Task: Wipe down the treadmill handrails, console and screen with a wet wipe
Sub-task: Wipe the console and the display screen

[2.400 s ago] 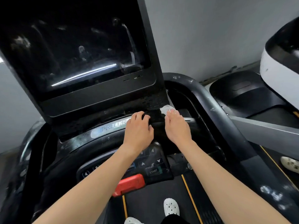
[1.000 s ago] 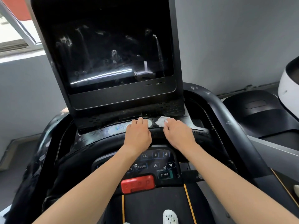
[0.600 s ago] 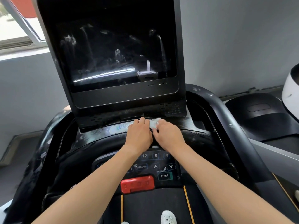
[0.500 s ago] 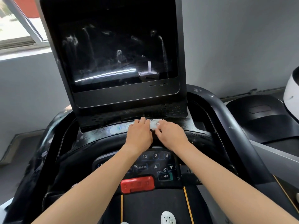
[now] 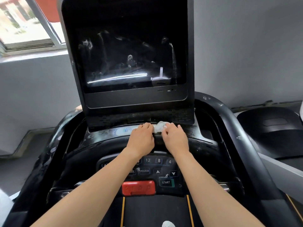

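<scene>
A crumpled white wet wipe (image 5: 159, 126) lies on the black console ledge (image 5: 105, 134) just under the big dark screen (image 5: 131, 59), which shows pale smear marks. My right hand (image 5: 174, 138) holds the wipe with its fingertips and presses it onto the ledge. My left hand (image 5: 141, 138) lies palm down beside it, fingers resting on the ledge and touching the wipe's left edge. The right handrail (image 5: 237, 138) curves down along the right side. The left handrail (image 5: 54, 145) is dark and glossy.
Below my wrists sits the button panel (image 5: 157, 167) with a START key and a red stop bar (image 5: 138, 187). The belt (image 5: 155, 212) runs underneath. A second machine (image 5: 270, 128) stands to the right. A window (image 5: 24, 22) is at the upper left.
My right hand slid the wipe left along the ledge until it met my left hand. The view tilted up, so more of the screen shows.
</scene>
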